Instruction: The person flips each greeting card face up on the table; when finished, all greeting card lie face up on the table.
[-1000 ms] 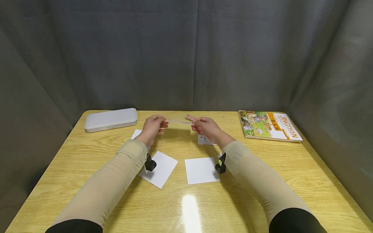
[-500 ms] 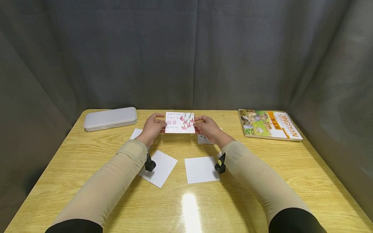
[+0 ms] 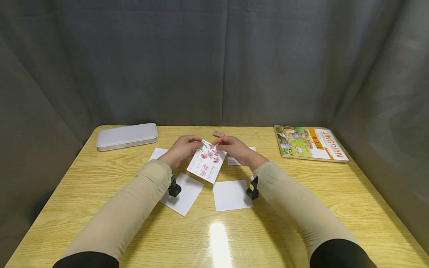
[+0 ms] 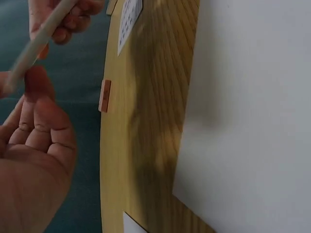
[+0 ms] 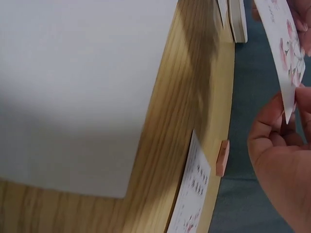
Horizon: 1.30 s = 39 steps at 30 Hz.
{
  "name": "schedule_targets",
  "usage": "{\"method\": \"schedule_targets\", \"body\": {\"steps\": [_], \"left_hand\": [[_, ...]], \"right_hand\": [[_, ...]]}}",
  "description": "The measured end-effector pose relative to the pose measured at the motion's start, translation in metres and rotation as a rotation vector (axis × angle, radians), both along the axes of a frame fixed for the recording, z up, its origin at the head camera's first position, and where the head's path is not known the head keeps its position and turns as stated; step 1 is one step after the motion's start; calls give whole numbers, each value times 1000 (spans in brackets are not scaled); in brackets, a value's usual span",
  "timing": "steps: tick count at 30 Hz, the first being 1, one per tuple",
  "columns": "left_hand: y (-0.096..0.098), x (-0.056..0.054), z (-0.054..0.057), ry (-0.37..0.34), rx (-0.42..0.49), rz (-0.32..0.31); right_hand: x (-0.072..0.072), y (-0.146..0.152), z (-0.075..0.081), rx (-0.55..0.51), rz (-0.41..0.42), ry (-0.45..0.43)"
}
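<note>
A white greeting card (image 3: 207, 163) printed with pink flowers and characters is held in the air, turned at a slant over the middle of the table. My left hand (image 3: 181, 150) pinches its upper left edge, and my right hand (image 3: 235, 149) pinches its upper right corner. From the left wrist the card (image 4: 39, 46) shows almost edge-on between both hands. The right wrist view has its flowered face (image 5: 286, 48), with the thumb and fingers of the right hand (image 5: 279, 145) on the near corner. Some of the fingertips are hidden behind the card.
Two blank white cards (image 3: 183, 195) (image 3: 232, 195) lie below the hands. Under the left wrist is another white card (image 3: 157, 153); a printed card (image 3: 233, 161) is partly behind the right hand. A pink eraser (image 3: 219, 134), a white case (image 3: 127, 137) and a picture book (image 3: 310, 144) lie farther back.
The card, first edge-on, was tipped to show its printed face, then turned so its flowered end points up and away. Both hands moved closer together.
</note>
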<state>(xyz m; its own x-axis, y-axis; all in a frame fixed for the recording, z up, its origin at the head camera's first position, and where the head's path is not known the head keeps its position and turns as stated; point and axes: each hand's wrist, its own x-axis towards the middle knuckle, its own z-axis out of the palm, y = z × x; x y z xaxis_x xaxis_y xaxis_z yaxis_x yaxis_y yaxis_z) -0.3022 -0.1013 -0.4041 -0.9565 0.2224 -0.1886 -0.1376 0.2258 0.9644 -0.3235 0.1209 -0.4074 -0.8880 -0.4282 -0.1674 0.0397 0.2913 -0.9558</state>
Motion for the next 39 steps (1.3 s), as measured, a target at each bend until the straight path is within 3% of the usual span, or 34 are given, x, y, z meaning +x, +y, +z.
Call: {"method": "schedule_targets", "body": {"steps": [2, 5, 10, 13, 17, 20, 25, 28, 32, 35, 39], "left_hand": [[0, 1, 1, 18, -22, -24], [-2, 1, 0, 48, -10, 9], [-7, -2, -2, 97, 133, 218], [-9, -3, -2, 110, 241, 303], [-11, -2, -2, 101, 306, 333], [-11, -2, -2, 91, 320, 340], [-13, -2, -3, 74, 310, 350], [-15, -2, -4, 80, 214, 351], [-16, 2, -2, 165, -56, 301], [-14, 5, 1, 274, -286, 178], [-6, 8, 2, 401, -529, -90]], "right_hand": [[2, -2, 2, 1, 26, 18], [4, -5, 4, -27, -12, 8], [6, -8, 2, -182, -218, -104], [6, -9, -1, -300, -262, -152], [6, -12, -5, -400, -255, -173], [6, -14, -4, -446, -302, -165], [6, -17, -1, -442, -363, -142], [6, -18, -1, -400, -359, -128], [4, -18, -4, -305, -360, -112], [1, -18, -7, -222, -359, -109], [-3, -19, -13, -156, -348, -119]]}}
